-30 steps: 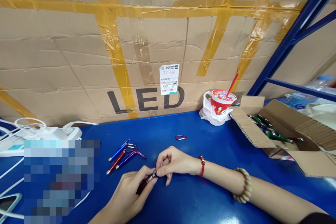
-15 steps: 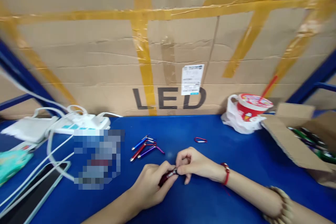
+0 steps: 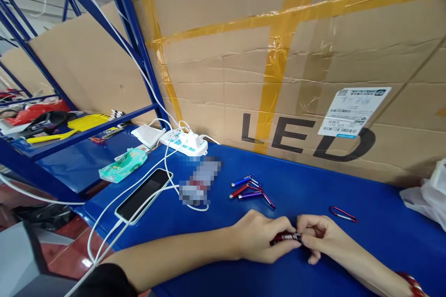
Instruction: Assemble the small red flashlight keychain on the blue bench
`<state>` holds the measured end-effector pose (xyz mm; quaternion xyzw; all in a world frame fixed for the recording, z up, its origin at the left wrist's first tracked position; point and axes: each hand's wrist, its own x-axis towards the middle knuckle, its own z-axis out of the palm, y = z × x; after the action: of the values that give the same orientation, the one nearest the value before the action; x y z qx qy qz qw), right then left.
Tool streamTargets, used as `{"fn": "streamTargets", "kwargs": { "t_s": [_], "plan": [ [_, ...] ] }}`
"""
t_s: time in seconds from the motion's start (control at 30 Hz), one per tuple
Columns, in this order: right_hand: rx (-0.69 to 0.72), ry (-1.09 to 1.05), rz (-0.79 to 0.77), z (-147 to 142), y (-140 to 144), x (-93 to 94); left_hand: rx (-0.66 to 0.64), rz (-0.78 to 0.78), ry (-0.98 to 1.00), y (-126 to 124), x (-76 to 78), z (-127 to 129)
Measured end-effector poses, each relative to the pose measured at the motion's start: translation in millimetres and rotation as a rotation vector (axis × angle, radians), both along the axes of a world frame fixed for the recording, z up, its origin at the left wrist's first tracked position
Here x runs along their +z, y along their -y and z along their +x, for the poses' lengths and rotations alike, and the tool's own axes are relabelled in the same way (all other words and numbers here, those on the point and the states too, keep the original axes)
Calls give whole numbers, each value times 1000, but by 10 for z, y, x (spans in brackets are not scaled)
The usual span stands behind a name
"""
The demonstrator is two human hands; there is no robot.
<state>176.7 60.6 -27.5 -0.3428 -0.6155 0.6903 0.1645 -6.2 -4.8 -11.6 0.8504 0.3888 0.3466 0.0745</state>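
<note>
My left hand (image 3: 259, 239) is closed around a small dark red flashlight (image 3: 284, 237), a slim metal tube with pale markings on its side. At the tube's black end, the thumb and fingers of my right hand (image 3: 322, 236) pinch together; the exact contact is partly hidden by the fingertips. Beyond my hands lie a blue flashlight (image 3: 241, 182), a red flashlight (image 3: 239, 191) and a purple flashlight (image 3: 250, 195), each with a clip of similar colour. A loose red carabiner (image 3: 343, 214) rests on the blue tabletop (image 3: 299, 190), behind my right hand.
A phone (image 3: 144, 195) with white cables lies to the left, near a power strip (image 3: 188, 143) and a green patterned packet (image 3: 123, 165). A blurred-out item (image 3: 200, 181) sits beside them. Behind stands a large cardboard box (image 3: 223, 79); a white plastic bag (image 3: 428, 195) is at right.
The view has turned left, so everything appears further right and the neighbouring shelf now shows. Both hands keep their hold on the dark red flashlight.
</note>
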Motion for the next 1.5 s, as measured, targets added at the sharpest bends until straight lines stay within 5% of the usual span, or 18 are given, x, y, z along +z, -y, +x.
{"fn": "streamTargets", "kwargs": {
  "t_s": [0.67,1.0,1.5],
  "plan": [
    [52,-34,5,14,-19,-56,-41,42,-61,-14,18,-12],
    [-36,-26,-77,-21,71,256,-84,28,6,-37,67,-35],
    [58,-79,-120,38,-8,218,-152,20,12,-98,58,-21]
  ]
}}
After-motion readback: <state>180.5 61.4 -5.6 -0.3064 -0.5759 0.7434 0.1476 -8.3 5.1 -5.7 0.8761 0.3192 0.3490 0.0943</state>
